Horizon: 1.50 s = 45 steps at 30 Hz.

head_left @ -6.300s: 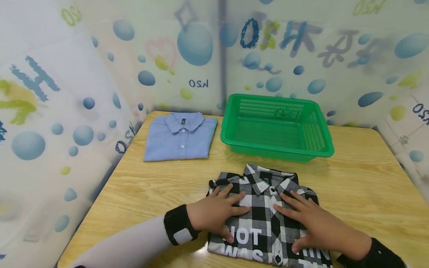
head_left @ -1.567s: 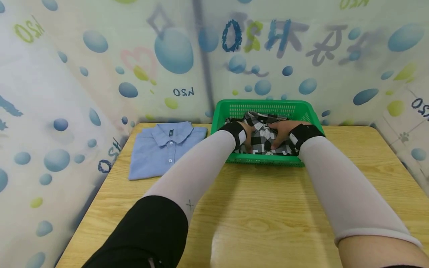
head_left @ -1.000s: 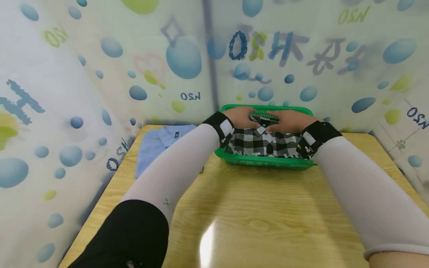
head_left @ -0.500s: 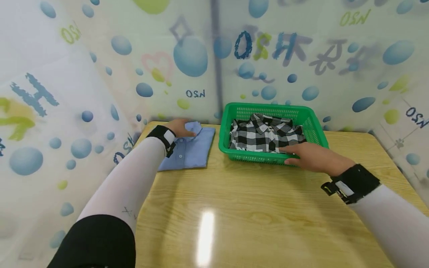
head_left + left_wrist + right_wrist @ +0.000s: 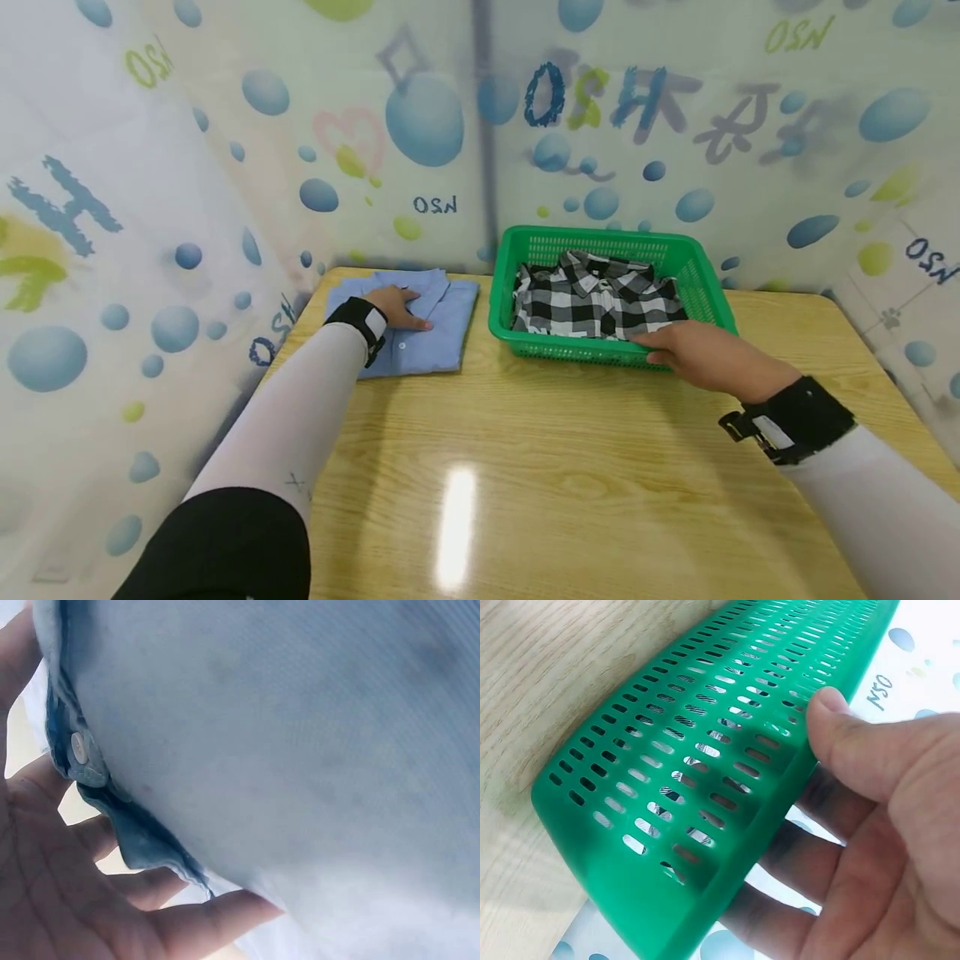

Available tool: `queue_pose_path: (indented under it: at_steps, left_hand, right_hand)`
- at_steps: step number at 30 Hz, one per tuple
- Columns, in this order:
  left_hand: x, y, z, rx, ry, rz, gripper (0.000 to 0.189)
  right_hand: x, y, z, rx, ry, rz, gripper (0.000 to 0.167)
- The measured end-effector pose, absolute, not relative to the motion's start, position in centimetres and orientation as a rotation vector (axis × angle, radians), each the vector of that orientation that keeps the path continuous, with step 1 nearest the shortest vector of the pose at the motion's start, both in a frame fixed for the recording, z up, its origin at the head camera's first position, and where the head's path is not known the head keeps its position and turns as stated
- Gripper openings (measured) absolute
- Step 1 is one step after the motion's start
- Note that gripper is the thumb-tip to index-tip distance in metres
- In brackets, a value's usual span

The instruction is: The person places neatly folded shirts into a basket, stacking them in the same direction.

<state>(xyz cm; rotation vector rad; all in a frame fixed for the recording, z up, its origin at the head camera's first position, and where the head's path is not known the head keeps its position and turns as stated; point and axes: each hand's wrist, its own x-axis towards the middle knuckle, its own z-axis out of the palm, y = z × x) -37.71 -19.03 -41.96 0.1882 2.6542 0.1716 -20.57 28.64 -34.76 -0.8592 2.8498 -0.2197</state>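
Observation:
My left hand (image 5: 393, 307) rests on a folded light-blue shirt (image 5: 442, 346) at the back left of the table, fingers spread by its collar. In the left wrist view the fingers (image 5: 202, 919) lie along the shirt's collar edge, near a small white button (image 5: 79, 748). My right hand (image 5: 705, 354) holds the front rim of a green plastic basket (image 5: 570, 346). Seen from the right wrist, the thumb (image 5: 836, 712) is on the basket's outer side and the fingers are over the rim, inside. A folded black-and-white checked shirt (image 5: 577, 300) lies in the basket, collar toward the back.
The wooden table (image 5: 570, 475) carries a bright light reflection at its front middle. A patterned wall (image 5: 427, 125) with blue dots and lettering stands right behind the basket and blue shirt, and another closes the left side.
The checked shirt went from the table front into the basket. Both hands then left it: my left moved to the blue shirt, my right to the basket's front rim.

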Motion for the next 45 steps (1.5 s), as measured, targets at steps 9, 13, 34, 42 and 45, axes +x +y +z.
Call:
queue_pose_path:
  at_steps: [9,13,34,42,45]
  left_hand:
    - [-36.9,-19.3,-42.3,0.211,2.693,0.128,0.099]
    - [-35.6,-19.1,-42.3,0.257,2.705,0.091,0.1]
    - [-24.5,-17.7,-38.5,0.444,2.522,-0.075,0.103]
    - [-21.8,-16.2,-39.4,0.538,2.542,-0.041,0.104]
    - [-20.7,-15.1,-39.5,0.573,2.549,-0.058,0.103]
  right_hand:
    - [-20.2,28.4,-35.0,-0.874,2.889,-0.213,0.042]
    - [-20.1,28.5,-35.2,-0.883,2.904,-0.213,0.041]
    - [-19.9,28.8,-35.5,-0.891,2.932,-0.187,0.042]
    - [-19.8,28.7,-35.6,-0.889,2.939,-0.195,0.043]
    - [-19.9,28.7,-35.7,-0.893,2.939,-0.193,0.043]
